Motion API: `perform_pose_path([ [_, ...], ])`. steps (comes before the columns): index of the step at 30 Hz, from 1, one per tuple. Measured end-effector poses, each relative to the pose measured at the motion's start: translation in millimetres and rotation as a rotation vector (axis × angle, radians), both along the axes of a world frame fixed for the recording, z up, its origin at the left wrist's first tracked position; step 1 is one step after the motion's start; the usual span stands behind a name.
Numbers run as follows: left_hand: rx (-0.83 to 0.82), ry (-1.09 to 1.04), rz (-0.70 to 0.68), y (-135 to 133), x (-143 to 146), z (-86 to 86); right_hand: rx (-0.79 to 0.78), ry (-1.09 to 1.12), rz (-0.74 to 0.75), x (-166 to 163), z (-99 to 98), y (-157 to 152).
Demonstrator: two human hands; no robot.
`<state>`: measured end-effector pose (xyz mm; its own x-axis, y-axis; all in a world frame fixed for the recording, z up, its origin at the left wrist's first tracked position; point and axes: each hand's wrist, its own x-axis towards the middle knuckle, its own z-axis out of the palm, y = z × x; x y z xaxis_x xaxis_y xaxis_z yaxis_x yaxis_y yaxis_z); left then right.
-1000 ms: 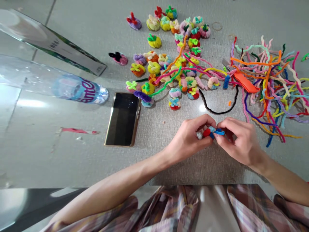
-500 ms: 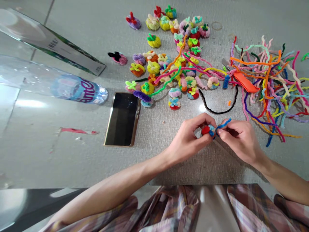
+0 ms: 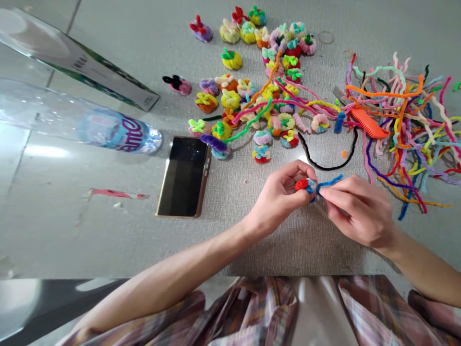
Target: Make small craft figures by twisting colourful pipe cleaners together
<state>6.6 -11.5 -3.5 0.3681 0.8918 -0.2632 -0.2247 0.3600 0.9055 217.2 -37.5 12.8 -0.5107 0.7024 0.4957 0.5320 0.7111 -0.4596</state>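
Note:
My left hand (image 3: 279,194) pinches a small pipe-cleaner ornament (image 3: 301,185), red and light blue, between thumb and fingers. A blue pipe cleaner (image 3: 333,181) comes out of its right side, and its free end points up to the right. My right hand (image 3: 360,206) is closed on the blue pipe cleaner close to the ornament; its fingertips hide part of the strand and are slightly blurred. Just above both hands lies a curved black pipe cleaner (image 3: 326,168) on the table.
Many finished pipe-cleaner ornaments (image 3: 230,99) cover the upper middle of the table. Loose pipe cleaners (image 3: 406,134) lie heaped at right, with an orange-handled cutter (image 3: 369,122) among them. A phone (image 3: 183,178), a plastic bottle (image 3: 108,129) and a box (image 3: 104,72) are at left.
My right hand has turned over, its back now more upward, and its fingers stay at the blue strand. My left hand has shifted slightly left with the ornament, showing more of its red part.

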Motion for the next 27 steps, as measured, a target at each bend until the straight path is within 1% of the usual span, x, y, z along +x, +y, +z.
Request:
perform_pose_path([
  [2,-0.005,-0.027,0.003,0,0,-0.3,0.0,-0.051,0.013,1,-3.1,0],
  [5,-0.017,-0.055,0.004,-1,0,-0.9,0.014,-0.066,0.017,0,-4.8,0],
  [13,0.007,-0.04,-0.036,-1,1,2.5,0.078,-0.138,0.049,0,0.1,4],
  [20,0.0,-0.048,-0.04,-2,2,2.7,0.172,-0.185,-0.021,-7,4.9,5],
  [24,-0.008,-0.036,-0.037,-1,2,4.1,0.147,-0.156,-0.008,-9,4.2,6],
  [27,0.017,-0.022,-0.032,-1,1,4.8,0.067,-0.123,-0.013,-10,2.4,6],
])
